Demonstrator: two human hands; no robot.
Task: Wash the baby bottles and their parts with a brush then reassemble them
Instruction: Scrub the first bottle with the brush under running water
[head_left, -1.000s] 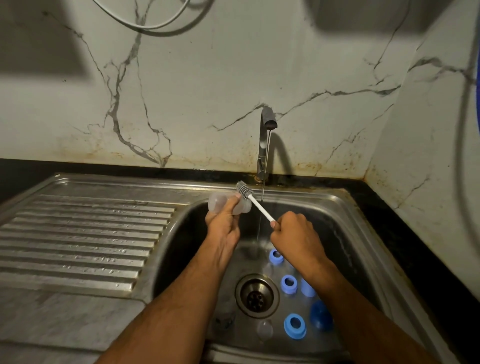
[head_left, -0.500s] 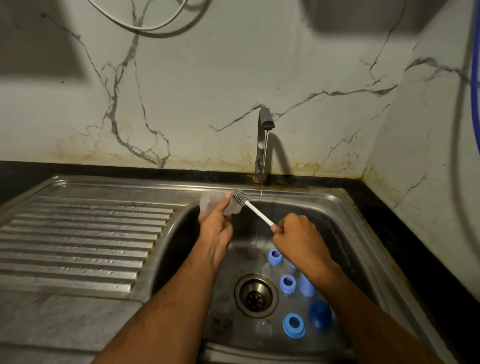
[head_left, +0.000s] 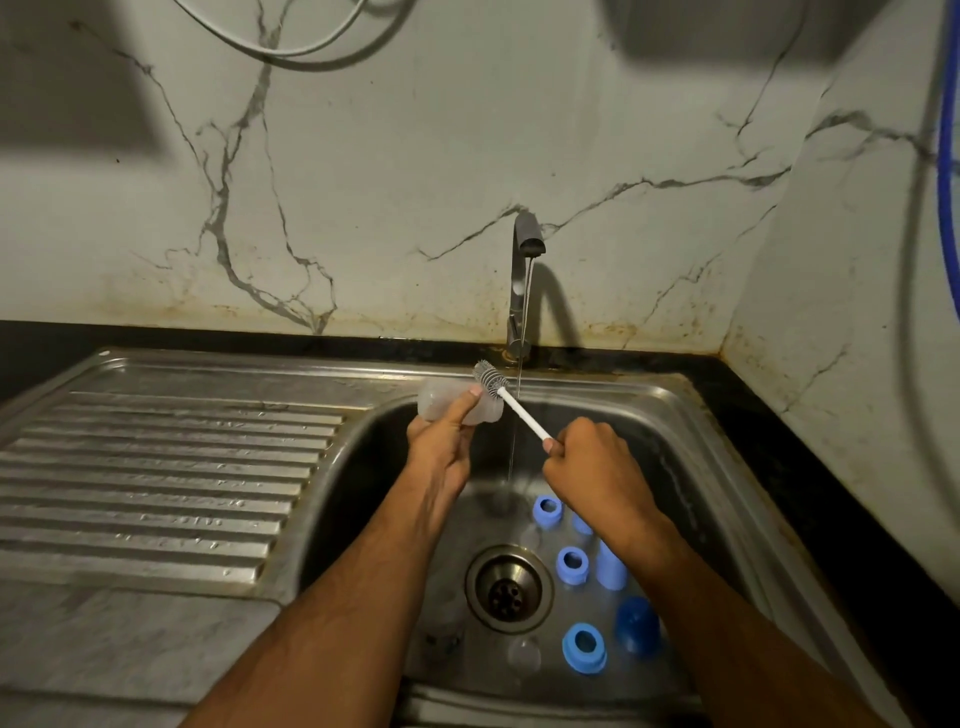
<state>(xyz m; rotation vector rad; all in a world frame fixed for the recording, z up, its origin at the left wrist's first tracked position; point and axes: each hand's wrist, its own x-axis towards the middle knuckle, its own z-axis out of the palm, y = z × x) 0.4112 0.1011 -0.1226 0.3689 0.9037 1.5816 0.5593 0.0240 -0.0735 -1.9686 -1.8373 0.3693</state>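
Marble wall (head_left: 415, 156) behind the sink (head_left: 675, 415); my left hand (head_left: 441, 441) grips a clear bottle (head_left: 441, 402) at its back rim, my right hand (head_left: 587, 462) holds the brush (head_left: 501, 392), bristles beside the bottle's mouth.

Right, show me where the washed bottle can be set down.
Free: the ribbed drainboard left of the basin, and the flat marble counter in front of it. Crowded: the basin floor right of the drain, where blue rings and caps lie.

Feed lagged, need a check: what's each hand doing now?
Left hand: holds clear plastic baby bottle.
Right hand: grips white-handled grey bottle brush.
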